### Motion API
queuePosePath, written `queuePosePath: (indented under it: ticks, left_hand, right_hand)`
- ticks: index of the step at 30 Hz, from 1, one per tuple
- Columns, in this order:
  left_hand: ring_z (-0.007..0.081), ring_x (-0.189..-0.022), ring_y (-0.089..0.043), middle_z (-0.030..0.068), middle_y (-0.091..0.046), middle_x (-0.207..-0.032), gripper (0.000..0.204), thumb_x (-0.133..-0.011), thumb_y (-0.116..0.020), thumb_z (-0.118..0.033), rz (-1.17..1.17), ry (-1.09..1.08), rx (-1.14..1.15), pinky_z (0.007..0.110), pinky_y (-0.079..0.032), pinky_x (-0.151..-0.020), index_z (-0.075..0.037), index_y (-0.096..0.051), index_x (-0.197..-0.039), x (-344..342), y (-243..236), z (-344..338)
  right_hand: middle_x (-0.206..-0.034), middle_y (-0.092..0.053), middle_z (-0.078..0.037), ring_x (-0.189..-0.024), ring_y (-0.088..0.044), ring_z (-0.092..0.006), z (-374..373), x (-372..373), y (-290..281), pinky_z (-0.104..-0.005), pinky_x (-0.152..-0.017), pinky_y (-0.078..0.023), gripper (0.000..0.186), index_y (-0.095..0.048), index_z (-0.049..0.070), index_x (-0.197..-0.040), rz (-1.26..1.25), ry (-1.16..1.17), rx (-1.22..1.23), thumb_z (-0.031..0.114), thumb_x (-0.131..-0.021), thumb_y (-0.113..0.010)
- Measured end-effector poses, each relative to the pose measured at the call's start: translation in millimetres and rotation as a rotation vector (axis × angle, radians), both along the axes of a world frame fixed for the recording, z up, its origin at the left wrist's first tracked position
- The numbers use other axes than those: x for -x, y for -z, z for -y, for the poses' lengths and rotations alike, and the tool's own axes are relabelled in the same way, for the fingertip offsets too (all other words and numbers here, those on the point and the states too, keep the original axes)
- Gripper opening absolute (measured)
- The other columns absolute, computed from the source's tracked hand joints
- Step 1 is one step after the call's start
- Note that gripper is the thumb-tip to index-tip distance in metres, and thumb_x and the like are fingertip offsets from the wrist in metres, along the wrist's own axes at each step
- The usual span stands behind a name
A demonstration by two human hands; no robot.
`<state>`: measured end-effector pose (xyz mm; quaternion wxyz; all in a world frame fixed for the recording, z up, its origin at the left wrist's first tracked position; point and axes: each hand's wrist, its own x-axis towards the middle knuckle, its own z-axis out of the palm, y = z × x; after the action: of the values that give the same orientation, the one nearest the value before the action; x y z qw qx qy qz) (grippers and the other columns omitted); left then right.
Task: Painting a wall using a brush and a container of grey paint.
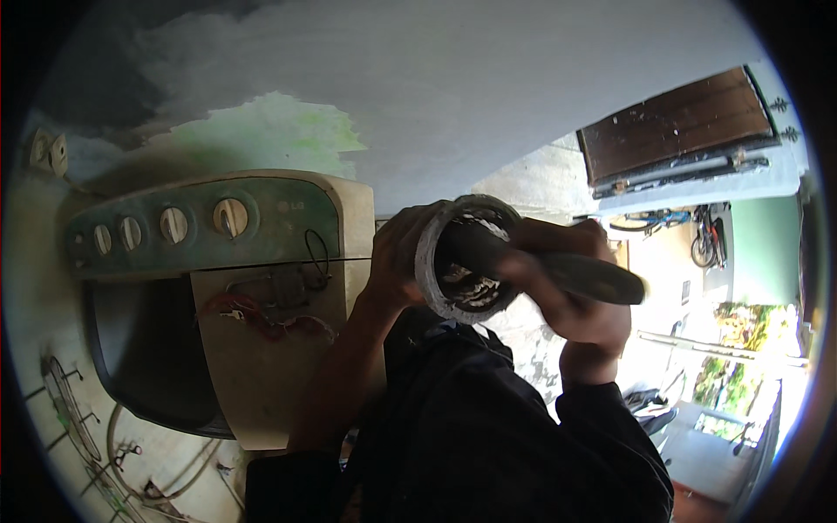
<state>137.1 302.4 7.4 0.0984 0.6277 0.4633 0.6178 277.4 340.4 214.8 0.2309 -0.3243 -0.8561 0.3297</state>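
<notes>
My left hand (pixel 401 248) is closed round the side of a round, open container (pixel 449 305) with a pale grey rim and a dark inside flecked with white. My right hand (pixel 575 309) grips a dark, flat-handled tool (pixel 593 279), whose far part reaches into the container's mouth; the tool's tip is hidden inside. Both hands are held up beside a twin-tub washing machine (pixel 353 218) with a teal knob panel (pixel 153 248). On its beige lid (pixel 261 383) lie a red tangled item (pixel 270 327) and a black loop of cord.
A patchy grey wall (pixel 436 87) rises behind the machine, with a socket (pixel 48 152) at left. A wheel and hoses (pixel 78 410) lie at lower left. At right are a brown panel (pixel 671 122), bicycles (pixel 663 222), a green wall (pixel 763 244) and sunlit plants (pixel 745 340).
</notes>
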Motion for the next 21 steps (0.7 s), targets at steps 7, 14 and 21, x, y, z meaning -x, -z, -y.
queuePosePath:
  ticks: [7,14,21]
  left_hand:
    - [0.0348,-0.095,-0.068,0.0195,-0.067,-0.110,0.063,-0.072,-0.080,-0.030,0.239,0.116,0.284,0.043,-0.056,-0.084,0.005,-0.059,-0.119,-10.0,7.4,10.0]
    - [0.0362,-0.100,-0.067,0.0195,-0.067,-0.114,0.073,-0.065,-0.086,-0.034,0.202,0.118,0.167,0.043,-0.055,-0.089,0.004,-0.059,-0.122,-8.4,1.6,4.7]
    - [0.0352,-0.103,-0.068,0.0197,-0.065,-0.117,0.085,-0.062,-0.090,-0.039,0.214,0.067,0.138,0.044,-0.055,-0.091,0.003,-0.055,-0.127,-6.9,6.4,5.0]
  right_hand:
    - [-0.057,-0.062,-0.010,-0.045,-0.059,-0.0164,5.8,-21.0,8.3,-0.0292,-0.043,-0.041,0.021,-0.069,-0.002,-0.081,-0.096,0.167,0.171,0.016,-0.092,-0.069]
    - [-0.055,-0.048,-0.004,-0.038,-0.039,-0.0065,12.7,-57.5,-5.7,-0.0232,-0.036,-0.024,0.041,-0.053,-0.001,-0.067,-0.504,0.371,0.123,0.026,-0.098,-0.054]
    - [-0.057,-0.037,0.002,-0.036,-0.032,-0.0071,12.6,-36.1,12.4,-0.0230,-0.035,-0.023,0.039,-0.048,0.008,-0.077,-0.486,0.421,0.263,0.036,-0.104,-0.045]
